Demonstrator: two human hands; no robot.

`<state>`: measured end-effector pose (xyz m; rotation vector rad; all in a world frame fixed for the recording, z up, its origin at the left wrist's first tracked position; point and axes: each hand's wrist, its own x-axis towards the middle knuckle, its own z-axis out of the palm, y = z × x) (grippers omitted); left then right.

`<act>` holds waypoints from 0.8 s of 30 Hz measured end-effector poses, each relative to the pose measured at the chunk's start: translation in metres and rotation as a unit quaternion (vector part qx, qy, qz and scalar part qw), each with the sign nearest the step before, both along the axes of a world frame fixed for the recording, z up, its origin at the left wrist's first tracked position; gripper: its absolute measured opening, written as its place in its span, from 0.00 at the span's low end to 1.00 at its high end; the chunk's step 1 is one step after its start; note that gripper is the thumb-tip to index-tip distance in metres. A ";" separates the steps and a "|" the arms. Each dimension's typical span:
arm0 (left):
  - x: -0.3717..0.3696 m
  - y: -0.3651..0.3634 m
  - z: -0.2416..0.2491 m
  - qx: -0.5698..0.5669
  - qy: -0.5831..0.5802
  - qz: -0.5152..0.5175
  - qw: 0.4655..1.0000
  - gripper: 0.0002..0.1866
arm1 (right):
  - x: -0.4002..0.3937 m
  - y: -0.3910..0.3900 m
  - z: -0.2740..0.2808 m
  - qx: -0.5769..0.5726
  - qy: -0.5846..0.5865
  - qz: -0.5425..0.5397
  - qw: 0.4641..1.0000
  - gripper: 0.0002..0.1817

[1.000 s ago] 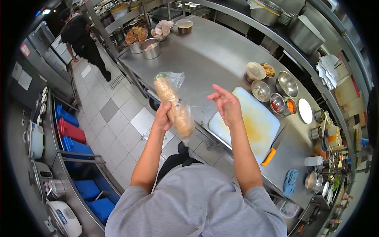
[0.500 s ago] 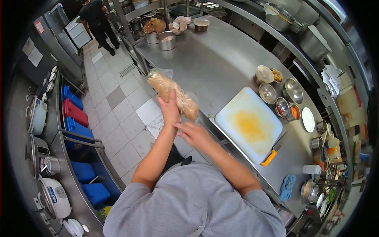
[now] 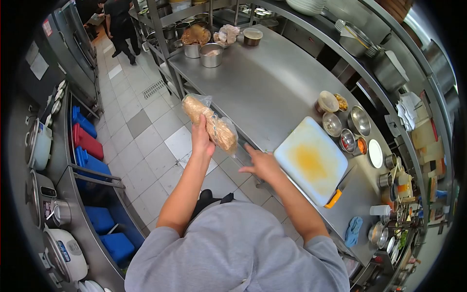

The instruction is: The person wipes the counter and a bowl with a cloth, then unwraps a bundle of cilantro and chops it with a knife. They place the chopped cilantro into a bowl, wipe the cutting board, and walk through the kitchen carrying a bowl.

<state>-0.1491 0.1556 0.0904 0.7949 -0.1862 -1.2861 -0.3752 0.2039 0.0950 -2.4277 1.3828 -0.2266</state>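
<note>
My left hand is closed around a long tan roll in a clear plastic bag, held up over the floor beside the counter's edge. The contents of the bag cannot be named from here. To its right, my right hand has its fingers spread with nothing in them, close to the counter edge. Just beyond that hand lies a white cutting board with a yellow-orange stain in its middle. A knife with an orange handle rests against the board's near right corner.
On the steel counter stand several metal bowls, a white plate and a blue cloth. Metal pots of food sit at the far end. Blue bins and a rice cooker line the left. A person stands in the aisle.
My right hand has let go of the thin strand below the bag, moved right and spread its fingers. The bag stays in my left hand. Beyond the far person, part of another now shows.
</note>
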 end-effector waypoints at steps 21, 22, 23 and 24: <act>0.061 -0.063 -0.054 -0.120 -0.471 -0.267 0.832 0.25 | 0.094 -0.044 0.107 0.187 0.199 0.091 0.958 0.29; 0.057 -0.066 -0.058 -0.115 -0.424 -0.269 0.857 0.26 | 0.097 -0.045 0.109 0.201 0.286 0.078 0.934 0.36; 0.055 -0.068 -0.062 -0.097 -0.377 -0.272 0.880 0.25 | 0.094 -0.044 0.094 0.132 0.237 0.040 0.962 0.41; 0.054 -0.069 -0.059 -0.078 -0.329 -0.272 0.901 0.24 | 0.088 -0.045 0.062 0.058 0.188 0.005 0.980 0.46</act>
